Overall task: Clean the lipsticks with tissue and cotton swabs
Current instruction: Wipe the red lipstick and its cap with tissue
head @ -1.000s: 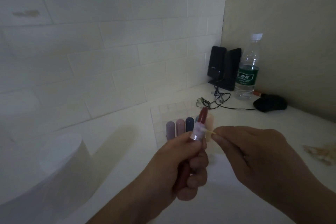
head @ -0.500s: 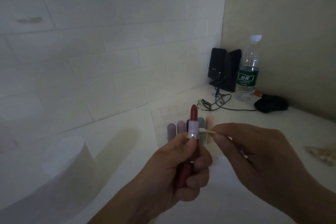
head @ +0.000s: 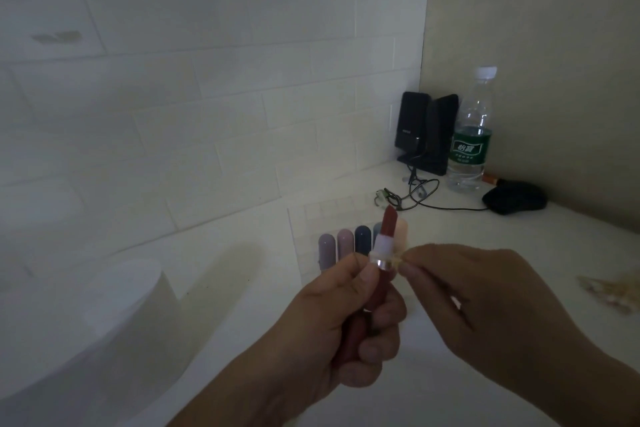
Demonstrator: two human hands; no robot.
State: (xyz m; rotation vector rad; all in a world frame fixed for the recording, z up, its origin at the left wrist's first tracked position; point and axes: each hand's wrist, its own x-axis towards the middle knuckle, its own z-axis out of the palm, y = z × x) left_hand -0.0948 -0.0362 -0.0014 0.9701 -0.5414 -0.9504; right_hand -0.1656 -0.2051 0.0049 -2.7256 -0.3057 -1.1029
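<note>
Left hand (head: 332,329) grips the uncapped red lipstick (head: 377,274) upright; right hand (head: 485,302) pinches the cotton swab (head: 398,262), whose tip has dropped from the white collar to the silver band, so the cleaning pass is progressing downward. Capped lipsticks (head: 362,241) stand behind on the dim white surface (head: 519,239), near a tissue roll (head: 114,315), water bottle (head: 471,142) and tiled wall (head: 207,97).

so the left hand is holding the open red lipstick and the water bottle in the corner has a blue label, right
Not quite: in the head view the water bottle in the corner has a green label, not blue. The rest stands: the left hand grips the open red lipstick.
</note>
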